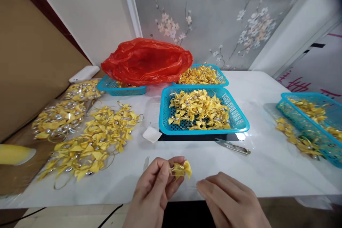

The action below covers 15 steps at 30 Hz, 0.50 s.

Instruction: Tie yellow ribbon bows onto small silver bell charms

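Note:
Between the thumb and fingers of my left hand [156,185] is a small yellow ribbon flower [181,169], held above the table's front edge. My right hand [229,197] is just to its right, apart from the flower. Its fingertips are pressed together; whatever they pinch, if anything, is too fine to make out. Beyond my hands a blue plastic basket [204,131] holds many yellow ribbon flowers with silvery beads [199,108]. Thread snips [233,147] lie in front of that basket. To the left is a loose pile of beaded yellow flowers [96,142] with cord loops.
A red plastic bag [146,60] covers part of a blue basket [121,91] at the back. Another basket [223,82] stands behind, and one [301,123] at the right. Clear bags of flowers [60,117] lie left. A white paper scrap [151,134] is near the middle basket.

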Each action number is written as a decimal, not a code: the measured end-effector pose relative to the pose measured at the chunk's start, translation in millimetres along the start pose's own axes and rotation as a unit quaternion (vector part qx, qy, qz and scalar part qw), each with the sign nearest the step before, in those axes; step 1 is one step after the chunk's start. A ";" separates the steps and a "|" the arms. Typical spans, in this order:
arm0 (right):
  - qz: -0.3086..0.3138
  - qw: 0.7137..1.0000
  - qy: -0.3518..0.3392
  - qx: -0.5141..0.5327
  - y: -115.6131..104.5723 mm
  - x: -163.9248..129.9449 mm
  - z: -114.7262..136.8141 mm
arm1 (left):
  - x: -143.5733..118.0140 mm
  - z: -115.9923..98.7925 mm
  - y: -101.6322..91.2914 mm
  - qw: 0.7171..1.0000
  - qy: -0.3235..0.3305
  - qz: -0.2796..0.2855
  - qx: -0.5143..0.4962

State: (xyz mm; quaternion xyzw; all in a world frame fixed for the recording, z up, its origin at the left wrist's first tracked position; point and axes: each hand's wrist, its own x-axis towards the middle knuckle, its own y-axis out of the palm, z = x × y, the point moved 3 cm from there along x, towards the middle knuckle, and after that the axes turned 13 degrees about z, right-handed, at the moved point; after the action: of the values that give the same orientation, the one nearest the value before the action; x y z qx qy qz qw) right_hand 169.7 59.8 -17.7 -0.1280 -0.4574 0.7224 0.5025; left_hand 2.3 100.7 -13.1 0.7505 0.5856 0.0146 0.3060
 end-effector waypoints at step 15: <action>0.021 0.998 0.040 -0.038 6.5 10.0 10.4 | -3.8 0.9 1.7 0.999 0.036 0.005 -0.003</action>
State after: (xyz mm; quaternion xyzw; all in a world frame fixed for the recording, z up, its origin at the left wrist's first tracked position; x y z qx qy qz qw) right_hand 154.5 62.2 -14.3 -0.1853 -0.4618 0.7090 0.4998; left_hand 2.9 96.8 -11.7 0.7515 0.5922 0.0453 0.2871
